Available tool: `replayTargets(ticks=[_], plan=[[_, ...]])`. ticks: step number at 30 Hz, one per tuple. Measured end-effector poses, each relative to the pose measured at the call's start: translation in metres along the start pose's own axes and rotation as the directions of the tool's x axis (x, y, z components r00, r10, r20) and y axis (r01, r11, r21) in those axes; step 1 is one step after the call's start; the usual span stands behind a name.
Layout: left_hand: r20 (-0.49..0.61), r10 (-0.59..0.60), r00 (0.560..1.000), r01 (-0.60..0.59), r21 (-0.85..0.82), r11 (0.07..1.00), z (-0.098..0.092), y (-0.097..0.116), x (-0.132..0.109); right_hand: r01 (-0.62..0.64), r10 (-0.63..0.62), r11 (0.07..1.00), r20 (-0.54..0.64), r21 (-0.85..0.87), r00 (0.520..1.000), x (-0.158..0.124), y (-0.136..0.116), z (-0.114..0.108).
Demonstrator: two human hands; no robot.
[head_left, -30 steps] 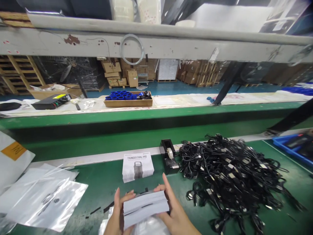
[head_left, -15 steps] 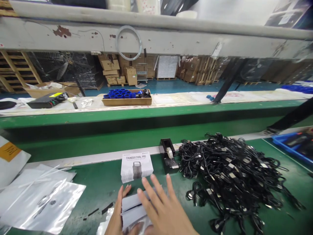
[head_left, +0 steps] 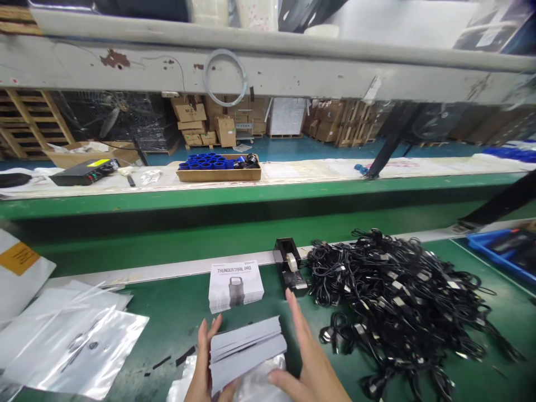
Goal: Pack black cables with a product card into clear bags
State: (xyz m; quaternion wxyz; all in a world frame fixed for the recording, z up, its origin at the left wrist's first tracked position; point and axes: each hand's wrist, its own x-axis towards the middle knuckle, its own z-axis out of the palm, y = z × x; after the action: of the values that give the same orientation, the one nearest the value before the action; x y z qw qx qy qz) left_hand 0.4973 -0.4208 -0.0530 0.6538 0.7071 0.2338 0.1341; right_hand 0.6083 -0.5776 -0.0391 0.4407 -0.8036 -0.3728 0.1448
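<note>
A stack of grey-white booklets [head_left: 247, 350] stands tilted on the green bench at the bottom centre, over a clear plastic bag [head_left: 262, 384]. My left hand [head_left: 204, 368] holds its left edge, fingers up along the side. My right hand [head_left: 307, 357] rests against its right side, fingers stretched out flat, thumb under the stack's lower edge. Just beyond lies a second stack of booklets [head_left: 236, 285] printed "THUNDER TRAIL PRO".
A black tape dispenser [head_left: 290, 269] stands beside a big heap of black cables [head_left: 397, 296] on the right. Clear plastic bags [head_left: 71, 340] lie at left. A blue bin [head_left: 502, 254] sits far right. A cardboard tray of blue parts [head_left: 218, 167] rests on the far conveyor.
My right hand, which lay spread over the top of the stack half a second ago, has moved to its right side. The booklets now fan out slightly.
</note>
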Motion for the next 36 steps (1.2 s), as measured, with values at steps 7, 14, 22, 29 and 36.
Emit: replayTargets(ticks=[7, 14, 22, 29, 36], plan=[[0.02, 0.032, 0.999, -0.033, 0.079, 0.996, 0.002, -0.013, 0.004, -0.106, 0.09, 0.969, 0.079, 0.224, 0.993, -0.002, 0.009, 0.017], [0.059, 0.058, 0.997, -0.067, 0.159, 0.985, -0.012, -0.018, 0.013, -0.154, 0.144, 0.988, 0.203, 0.033, 0.969, 0.003, 0.02, 0.004], [0.12, 0.216, 0.969, -0.244, 0.326, 0.913, -0.014, -0.041, 0.011, -0.155, 0.185, 0.98, 0.298, -0.122, 0.936, 0.008, 0.01, -0.004], [-0.074, 0.04, 0.996, -0.023, 0.217, 0.976, -0.008, -0.081, 0.036, -0.082, 0.13, 0.98, 0.268, -0.182, 0.955, 0.007, 0.004, -0.02], [0.019, 0.235, 0.972, -0.228, 0.317, 0.92, -0.013, -0.047, 0.009, 0.282, -0.262, 0.911, 0.104, -0.302, 0.959, 0.019, -0.042, -0.04]])
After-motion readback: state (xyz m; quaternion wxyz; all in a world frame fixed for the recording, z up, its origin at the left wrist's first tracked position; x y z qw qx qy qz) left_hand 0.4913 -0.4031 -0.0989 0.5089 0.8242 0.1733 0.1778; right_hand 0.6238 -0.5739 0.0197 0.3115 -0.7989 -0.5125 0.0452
